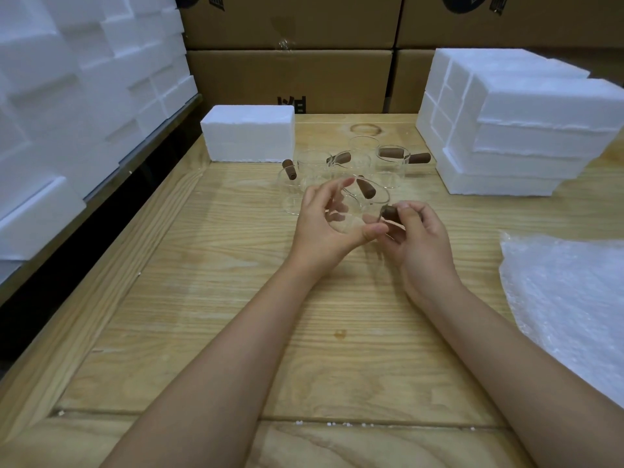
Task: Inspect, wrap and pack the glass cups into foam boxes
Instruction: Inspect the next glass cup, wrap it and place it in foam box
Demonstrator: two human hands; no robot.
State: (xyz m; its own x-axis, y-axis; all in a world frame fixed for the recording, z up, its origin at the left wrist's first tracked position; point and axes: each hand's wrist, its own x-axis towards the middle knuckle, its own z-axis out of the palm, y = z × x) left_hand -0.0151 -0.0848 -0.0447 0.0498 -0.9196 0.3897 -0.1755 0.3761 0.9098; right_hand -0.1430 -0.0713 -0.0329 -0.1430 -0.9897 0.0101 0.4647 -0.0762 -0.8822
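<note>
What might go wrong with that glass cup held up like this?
The glass cup is in the air, the left hand around its body and the right hand pinching its wooden handle; a slip could drop it onto the table. It hangs close to the other cups, so a swing might knock them.

We saw a pale wood-grain counter (236, 298) with a raised border, a ring stain (366, 129) near its far edge, and brown cardboard cartons (290, 79) stacked behind it like a wall.
</note>
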